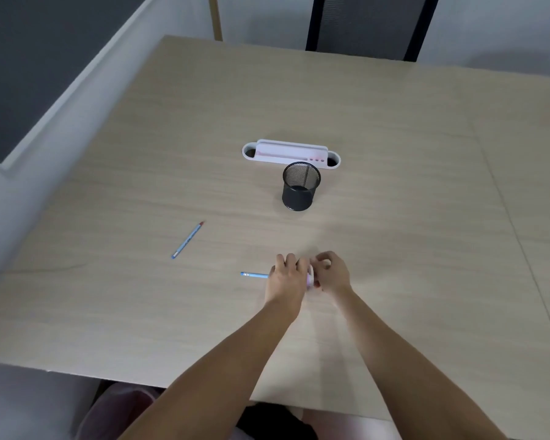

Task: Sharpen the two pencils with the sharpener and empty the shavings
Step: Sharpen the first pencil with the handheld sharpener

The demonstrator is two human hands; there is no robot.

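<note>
Both hands meet over the middle of the wooden table (394,154). My left hand (285,281) grips a blue pencil (254,275) whose back end sticks out to the left. My right hand (331,273) is closed around a small white and pink sharpener (310,278), mostly hidden between the two hands. The pencil's tip is hidden where it meets the sharpener. A second blue pencil (187,240) with a reddish tip lies loose on the table, up and to the left of my hands.
A black mesh cup (300,187) stands beyond my hands. Behind it lies a white desk organizer (291,153) with pink parts. A dark chair (365,25) stands at the table's far edge. The table's near edge runs just above my lap.
</note>
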